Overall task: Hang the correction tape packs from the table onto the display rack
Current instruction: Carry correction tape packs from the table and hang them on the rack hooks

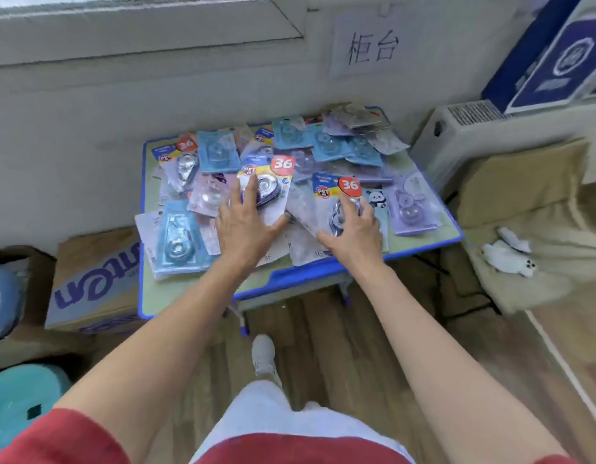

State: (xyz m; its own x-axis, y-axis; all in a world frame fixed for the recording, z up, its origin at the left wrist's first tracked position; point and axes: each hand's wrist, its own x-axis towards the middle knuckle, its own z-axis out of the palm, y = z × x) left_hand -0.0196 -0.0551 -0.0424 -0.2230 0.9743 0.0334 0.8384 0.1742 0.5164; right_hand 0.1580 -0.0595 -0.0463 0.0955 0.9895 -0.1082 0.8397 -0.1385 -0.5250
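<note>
We find the correction tape packs [218, 155] lying loose and overlapping across the top of the table [291, 278]; none has been lifted.

The left hand [245, 226] rests near the table's middle, fingers straight and spread flat on a pack with a red 36 badge [268, 182], thumb out to the side, nothing clasped. The right hand [354, 233] lies just beside it, toward the table's near edge, on a second badged pack [336, 195]. Its fingers bend over the blister, but we cannot tell whether a pinch has closed.

The display rack is not in view from the table.

In our judgement, the step in hand is selection and pick-up, at the start of the work. The next move calls for a firm pinch on a card edge, separating it from the packs overlapping it, and keeping the hang hole free.
</note>
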